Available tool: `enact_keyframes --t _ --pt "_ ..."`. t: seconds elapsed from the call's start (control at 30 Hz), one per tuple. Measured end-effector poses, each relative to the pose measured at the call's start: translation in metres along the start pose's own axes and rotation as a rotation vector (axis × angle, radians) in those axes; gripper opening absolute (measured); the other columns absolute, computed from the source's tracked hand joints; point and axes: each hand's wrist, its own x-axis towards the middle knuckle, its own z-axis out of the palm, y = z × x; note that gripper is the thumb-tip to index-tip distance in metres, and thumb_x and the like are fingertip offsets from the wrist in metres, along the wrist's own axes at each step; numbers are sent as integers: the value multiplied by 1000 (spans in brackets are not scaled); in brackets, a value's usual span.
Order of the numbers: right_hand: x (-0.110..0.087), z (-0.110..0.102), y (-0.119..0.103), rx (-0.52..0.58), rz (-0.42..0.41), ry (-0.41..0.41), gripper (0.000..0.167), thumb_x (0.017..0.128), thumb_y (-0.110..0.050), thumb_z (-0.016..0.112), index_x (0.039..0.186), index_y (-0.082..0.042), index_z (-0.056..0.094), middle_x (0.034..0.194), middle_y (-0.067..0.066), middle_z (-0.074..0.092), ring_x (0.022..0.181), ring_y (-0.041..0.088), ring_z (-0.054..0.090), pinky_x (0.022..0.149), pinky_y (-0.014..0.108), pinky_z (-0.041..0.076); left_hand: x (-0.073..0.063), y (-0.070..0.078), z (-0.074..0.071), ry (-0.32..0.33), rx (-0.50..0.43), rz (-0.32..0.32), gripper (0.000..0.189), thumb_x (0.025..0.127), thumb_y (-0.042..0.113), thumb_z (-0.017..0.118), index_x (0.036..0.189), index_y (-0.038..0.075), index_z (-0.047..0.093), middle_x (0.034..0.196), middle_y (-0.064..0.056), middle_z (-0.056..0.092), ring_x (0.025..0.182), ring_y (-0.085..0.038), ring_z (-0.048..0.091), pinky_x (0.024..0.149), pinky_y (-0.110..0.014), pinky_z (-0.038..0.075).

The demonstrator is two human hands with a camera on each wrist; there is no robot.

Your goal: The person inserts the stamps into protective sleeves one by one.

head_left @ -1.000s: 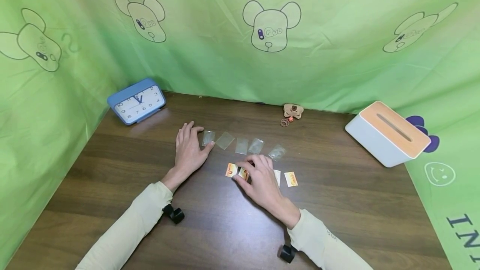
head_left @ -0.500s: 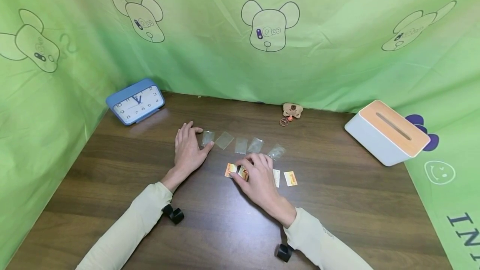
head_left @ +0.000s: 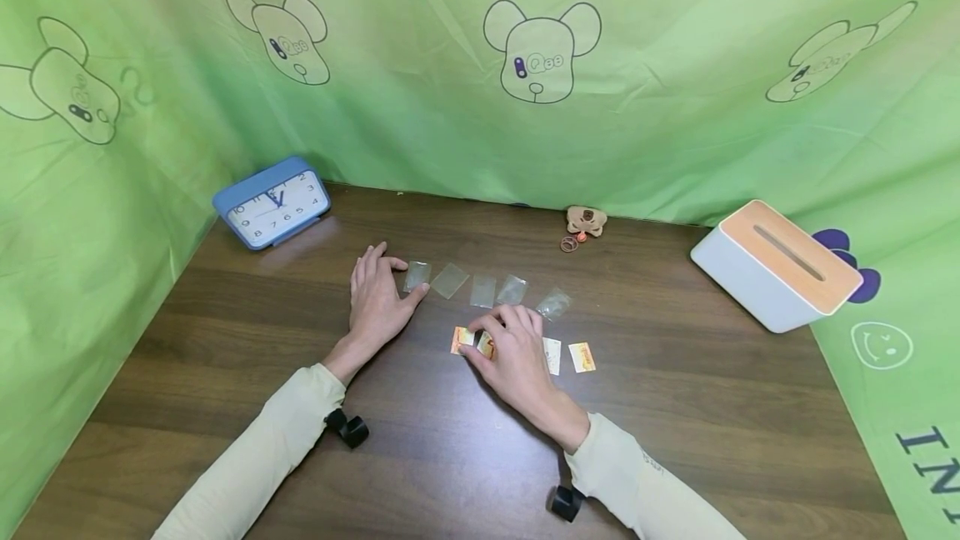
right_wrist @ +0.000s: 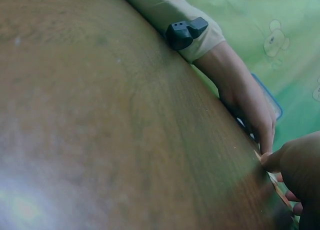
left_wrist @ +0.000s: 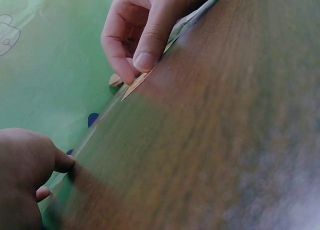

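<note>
Several small clear plastic sleeves (head_left: 483,292) lie in a row across the table. My left hand (head_left: 377,298) rests beside the leftmost sleeve (head_left: 416,277), fingers extended, with index fingertip and thumb tip at its edges. In front of the row lie small orange-and-white printed cards. With thumb and index finger my right hand (head_left: 519,357) pinches the leftmost card (head_left: 460,341) by its edges, down at the table. Another printed card (head_left: 486,346) shows partly beneath that hand. To its right are a mostly white card (head_left: 552,357) and an orange-and-white card (head_left: 582,357).
A blue clock (head_left: 273,205) stands at the back left. At the back edge lies a brown plush bear keychain (head_left: 586,222). A white tissue box (head_left: 776,269) with a wood-look top sits on the right. Green printed cloth (head_left: 420,107) hangs behind and along the sides.
My right hand has shifted slightly left and away from me, uncovering more of the white card. The left hand, sleeves and cards stay nearly in place.
</note>
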Motion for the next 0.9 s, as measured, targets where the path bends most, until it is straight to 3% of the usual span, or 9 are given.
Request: enact_keyframes --t 0.43,0.9 --pt "1 -1 0 68 -42 11 36 77 -19 102 101 -14 76 99 0 79 102 26 68 99 51 44 0 0 1 20 -26 1 42 97 23 85 121 -2 62 173 -28 33 166 -46 20 136 -57 6" --pt "-1 0 1 180 -55 40 30 78 -7 100 91 -14 74 83 -4 78 81 16 71 100 48 50 0 1 1 27 -11 10 37 96 23 84 113 -3 65 172 -30 34 165 -47 21 137 -56 7"
